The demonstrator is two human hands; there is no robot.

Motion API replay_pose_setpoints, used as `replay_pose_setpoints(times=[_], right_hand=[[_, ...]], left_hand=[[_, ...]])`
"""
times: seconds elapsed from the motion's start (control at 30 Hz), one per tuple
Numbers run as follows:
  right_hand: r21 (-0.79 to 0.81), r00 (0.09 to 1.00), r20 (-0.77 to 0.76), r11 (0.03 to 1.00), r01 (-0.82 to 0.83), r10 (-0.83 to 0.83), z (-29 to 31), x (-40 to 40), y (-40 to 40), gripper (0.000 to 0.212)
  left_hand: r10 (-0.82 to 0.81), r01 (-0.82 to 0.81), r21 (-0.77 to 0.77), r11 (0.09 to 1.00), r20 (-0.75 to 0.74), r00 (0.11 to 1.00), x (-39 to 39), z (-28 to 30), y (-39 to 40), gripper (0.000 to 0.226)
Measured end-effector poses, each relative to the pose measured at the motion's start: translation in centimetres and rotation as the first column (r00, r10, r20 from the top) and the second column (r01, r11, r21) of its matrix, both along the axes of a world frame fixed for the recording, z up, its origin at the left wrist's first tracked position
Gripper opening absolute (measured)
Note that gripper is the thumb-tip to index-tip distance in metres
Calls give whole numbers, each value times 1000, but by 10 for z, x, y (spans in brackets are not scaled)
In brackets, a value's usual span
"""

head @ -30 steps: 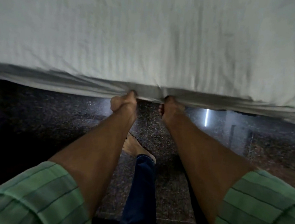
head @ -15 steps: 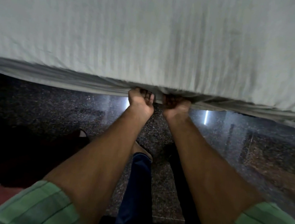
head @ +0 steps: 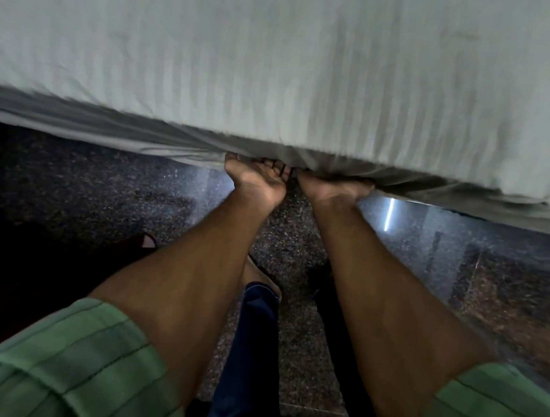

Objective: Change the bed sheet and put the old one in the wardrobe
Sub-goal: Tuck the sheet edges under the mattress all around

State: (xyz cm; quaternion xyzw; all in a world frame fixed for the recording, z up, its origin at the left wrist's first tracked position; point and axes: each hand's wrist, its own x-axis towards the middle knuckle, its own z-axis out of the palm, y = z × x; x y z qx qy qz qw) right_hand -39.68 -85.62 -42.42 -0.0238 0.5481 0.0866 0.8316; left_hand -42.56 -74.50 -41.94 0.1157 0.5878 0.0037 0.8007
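Here the pale grey-green striped cotton bed sheet [head: 280,59] lies ahead of both hands, its hanging edge running left to right above the dark speckled polished stone floor [head: 85,191]. The left hand [head: 256,181] curls its fingers into the bunched hem; the right hand [head: 332,188], touching it, grips the same fold. Both are equally near; the soft cloth gathers in creases.

You've got a green shirt on with darker stripes crossing it, both sleeves [head: 63,369] rolled up into thick cuffs above the elbow, so your forearms are bare. Dark blue trousers [head: 250,356] below, jeans by the look of them, and one bare foot [head: 254,273] poking out past the hem.
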Motion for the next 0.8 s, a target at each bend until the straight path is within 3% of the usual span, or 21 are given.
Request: replay_pose_setpoints(times=[0.07, 0.13, 0.23, 0.33, 0.4, 0.47, 0.53, 0.7, 0.8], right_hand=[[-69, 997, -67, 997, -28, 23, -3, -2, -5, 91], [-86, 998, -51, 996, -36, 32, -2, 0, -5, 93], [-215, 988, -108, 967, -135, 114, 8, -6, 6, 77], [-382, 885, -256, 800, -463, 390, 36, -45, 18, 44], [-363, 750, -336, 656, -662, 570, 60, -68, 36, 30], [-329, 635, -356, 544, -772, 685, 82, -75, 63, 21], [-360, 589, -330, 478, -801, 738, 102, -72, 92, 15], [-365, 544, -199, 453, -813, 815, 132, -55, 174, 15], [-244, 574, -166, 531, -812, 802, 130, -37, 207, 29]], left_hand=[[-192, 193, 29, 981, -41, 981, -10, -2, 4, 64], [-471, 476, 46, 878, -88, 878, -21, 0, 12, 59], [-614, 633, 77, 771, -176, 769, -29, 6, 25, 49], [-612, 649, 93, 755, -256, 748, -36, 22, 29, 38], [-614, 672, 124, 730, -314, 725, -41, 34, 36, 29], [-588, 673, 167, 721, -366, 721, -42, 46, 51, 22], [-521, 647, 259, 717, -418, 744, -46, 57, 75, 24], [-245, 542, 562, 625, -517, 820, -58, 72, 174, 11], [-253, 555, 565, 611, -526, 812, -49, 81, 224, 22]])
